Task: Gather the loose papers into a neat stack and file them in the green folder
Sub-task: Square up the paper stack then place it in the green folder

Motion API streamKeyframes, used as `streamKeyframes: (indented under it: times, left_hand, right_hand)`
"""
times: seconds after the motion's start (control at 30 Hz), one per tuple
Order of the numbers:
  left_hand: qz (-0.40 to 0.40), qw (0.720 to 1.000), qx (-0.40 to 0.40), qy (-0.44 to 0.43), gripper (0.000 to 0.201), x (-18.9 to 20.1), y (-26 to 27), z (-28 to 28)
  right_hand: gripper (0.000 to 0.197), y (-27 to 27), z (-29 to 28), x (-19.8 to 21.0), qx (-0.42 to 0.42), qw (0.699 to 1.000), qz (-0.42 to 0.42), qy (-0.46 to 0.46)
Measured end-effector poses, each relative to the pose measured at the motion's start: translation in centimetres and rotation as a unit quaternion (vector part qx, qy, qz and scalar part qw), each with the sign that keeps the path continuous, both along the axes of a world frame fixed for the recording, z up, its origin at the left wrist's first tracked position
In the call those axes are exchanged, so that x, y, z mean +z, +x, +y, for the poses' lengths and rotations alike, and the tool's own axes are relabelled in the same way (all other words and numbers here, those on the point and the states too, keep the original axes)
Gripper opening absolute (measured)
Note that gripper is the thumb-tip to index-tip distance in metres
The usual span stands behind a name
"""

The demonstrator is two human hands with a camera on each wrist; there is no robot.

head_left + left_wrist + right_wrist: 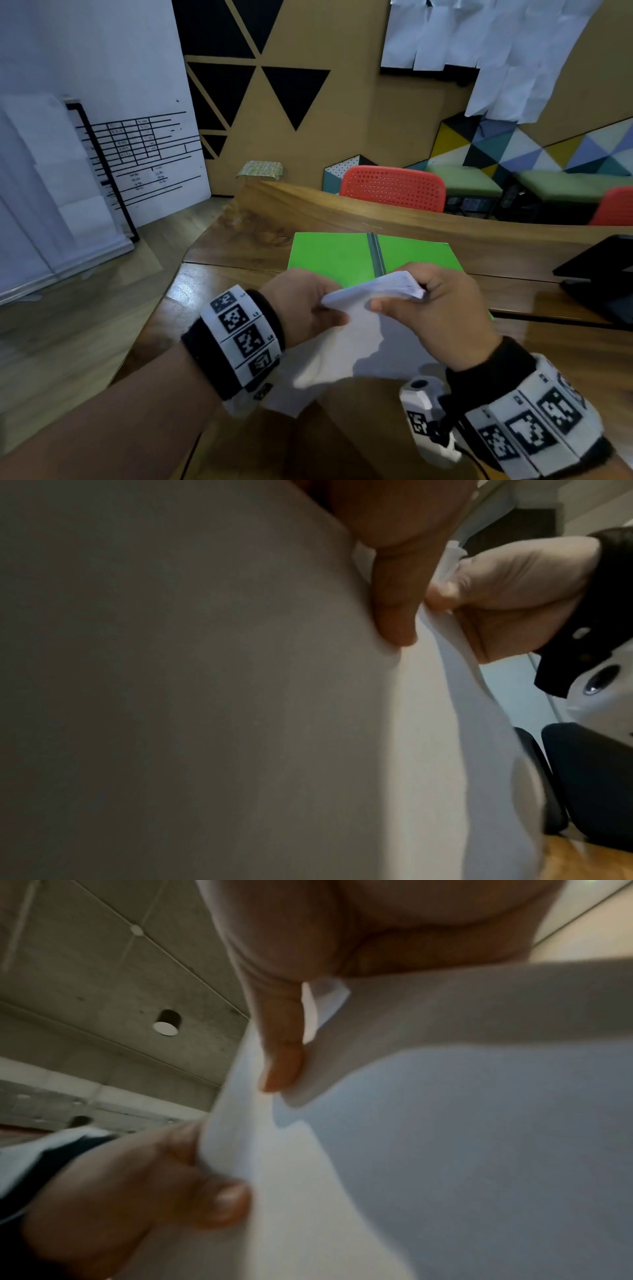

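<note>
I am looking for words, and I am not finding any I can read. The white board (147, 150) is showing lines and tiny blurry writing. The bands (239, 337) on my wrists are showing only black-and-white square patterns with tiny marks.

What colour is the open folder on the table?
Bright green folder with a grey spine; the head view shows it best.
</note>
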State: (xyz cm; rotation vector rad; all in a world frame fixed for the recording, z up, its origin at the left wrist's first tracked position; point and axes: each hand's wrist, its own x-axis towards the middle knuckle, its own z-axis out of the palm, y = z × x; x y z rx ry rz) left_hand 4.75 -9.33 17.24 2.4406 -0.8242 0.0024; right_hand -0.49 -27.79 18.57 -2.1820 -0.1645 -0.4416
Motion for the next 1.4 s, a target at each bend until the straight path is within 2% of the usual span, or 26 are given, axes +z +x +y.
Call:
streamKeyframes:
  times: [0.07, 0.13, 0.2, 0.27, 0.3, 0.37, 0.4, 0.43, 0.47, 0.53, 0.57, 0.6, 0.7, 0.8, 0.87, 0.93, 1.03, 1.13, 1.2, 1.33, 1.4]
  left_hand:
    - [0.037, 0.994, 0.016, -0.105, 0.017, -1.1, 0.1, 0.9]
    - [0.072, 0.975, 0.039, -0.207, 0.025, -1.6, 0.1, 1.7]
    - [0.103, 0.957, 0.068, -0.261, 0.022, -1.7, 0.1, 2.5]
    - [0.137, 0.939, 0.105, -0.296, 0.021, -1.9, 0.0, 3.3]
    - [0.161, 0.926, 0.122, -0.32, 0.019, -2.0, 0.1, 3.6]
    - [0.206, 0.896, 0.15, -0.364, 0.01, -2.3, 0.0, 3.9]
    - [0.223, 0.883, 0.162, -0.379, 0.008, -2.4, -0.1, 4.0]
    - [0.235, 0.872, 0.171, -0.393, 0.007, -2.5, -0.1, 3.9]
    - [0.241, 0.862, 0.183, -0.407, 0.009, -2.6, -0.3, 3.8]
    - [0.216, 0.847, 0.222, -0.432, 0.018, -3.5, -0.6, 3.1]
    - [0.194, 0.845, 0.244, -0.434, 0.021, -4.0, -0.8, 2.6]
    - [0.177, 0.844, 0.269, -0.429, 0.023, -4.3, -1.2, 1.9]
    - [0.166, 0.852, 0.324, -0.377, 0.027, -6.5, -1.7, 0.8]
    - [0.219, 0.899, 0.306, -0.223, 0.029, -7.9, -1.2, 1.1]
    - [0.192, 0.916, 0.298, -0.188, 0.028, -7.5, -0.9, 1.6]
    - [0.145, 0.907, 0.287, -0.273, 0.019, -6.2, -0.5, 1.9]
    - [0.121, 0.852, 0.226, -0.456, 0.024, -3.5, -0.4, 1.9]
    - [0.123, 0.85, 0.19, -0.475, 0.025, -2.7, -0.1, 1.8]
    - [0.122, 0.844, 0.186, -0.488, 0.027, -2.9, 0.0, 2.0]
    - [0.136, 0.816, 0.154, -0.541, 0.036, -2.9, 0.2, 1.9]
    - [0.158, 0.793, 0.162, -0.565, 0.029, -2.7, 0.4, 1.9]
  right_hand:
    - [0.022, 0.7, -2.0, -0.6, 0.003, 0.996, 0.085, -0.033]
    - [0.019, 1.2, -4.2, -1.5, -0.004, 0.989, 0.15, -0.013]
    - [0.027, 1.4, -5.7, -2.5, -0.015, 0.986, 0.158, 0.048]
    - [0.048, 1.5, -6.4, -3.9, -0.012, 0.974, 0.143, 0.175]
    - [0.054, 1.7, -6.5, -4.7, 0.008, 0.952, 0.137, 0.273]
    - [0.048, 1.7, -5.8, -5.9, 0.074, 0.884, 0.114, 0.447]
    - [0.047, 1.5, -4.9, -6.2, 0.1, 0.857, 0.099, 0.495]
    - [0.055, 1.4, -4.1, -6.6, 0.116, 0.846, 0.084, 0.513]
    - [0.069, 1.4, -3.1, -6.9, 0.119, 0.846, 0.07, 0.515]
    - [0.083, 1.3, -1.1, -7.1, 0.065, 0.874, 0.021, 0.481]
    - [0.079, 1.3, -0.5, -7.7, 0.032, 0.89, 0.004, 0.456]
    - [0.065, 1.2, 0.1, -8.0, 0.001, 0.905, -0.006, 0.424]
    - [0.016, 1.1, 1.0, -9.0, -0.093, 0.943, 0.001, 0.318]
    - [0.02, 1.0, 0.9, -9.0, -0.128, 0.962, 0.016, 0.243]
    - [0.017, 1.0, 0.4, -8.3, -0.126, 0.967, 0.017, 0.222]
    - [0.018, 1.0, -0.2, -7.7, -0.126, 0.972, 0.006, 0.196]
    - [0.027, 0.9, -0.6, -6.9, -0.108, 0.977, 0.0, 0.184]
    - [0.028, 1.2, -0.8, -6.4, -0.08, 0.974, 0.021, 0.211]
    - [0.024, 1.2, -0.9, -6.1, -0.055, 0.963, 0.029, 0.261]
    - [0.019, 1.2, -0.6, -5.0, -0.025, 0.918, 0.034, 0.393]
    - [0.022, 1.9, -0.5, -4.9, -0.042, 0.909, 0.025, 0.414]
